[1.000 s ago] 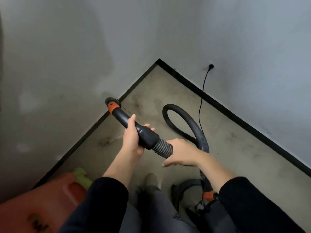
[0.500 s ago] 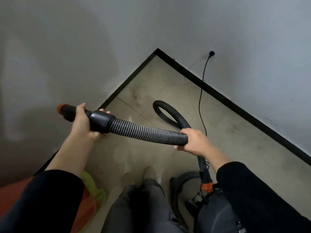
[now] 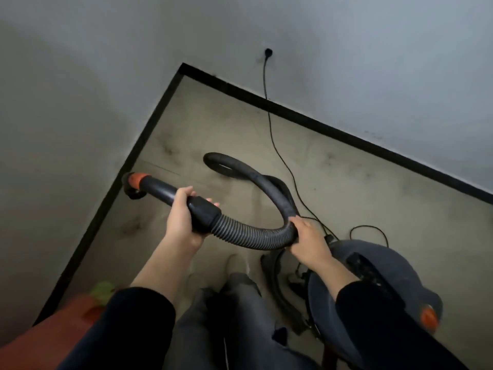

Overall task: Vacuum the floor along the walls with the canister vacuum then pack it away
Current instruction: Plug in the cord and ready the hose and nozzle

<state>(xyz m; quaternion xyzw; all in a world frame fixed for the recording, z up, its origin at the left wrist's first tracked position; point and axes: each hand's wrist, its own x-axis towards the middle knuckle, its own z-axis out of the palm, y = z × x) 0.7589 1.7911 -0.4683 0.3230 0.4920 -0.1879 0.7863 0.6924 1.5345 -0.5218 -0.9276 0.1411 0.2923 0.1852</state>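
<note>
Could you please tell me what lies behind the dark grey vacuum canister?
A thin black power cable loops on the beige tiled floor; the dark grey canister covers where it ends.

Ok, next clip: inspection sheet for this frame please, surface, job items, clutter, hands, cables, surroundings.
Surface: beige tiled floor, dark smudges.
Job's things: canister vacuum by the right leg; hose loops over the floor; its orange-collared handle points toward the left wall.
Clutter: blurred red object with a green part, lower left.
Hands: left hand grips the handle; right hand grips the ribbed hose.
Cables: power cord runs from the wall plug across the floor toward the vacuum.
Surroundings: grey walls, black skirting, room corner.
</note>
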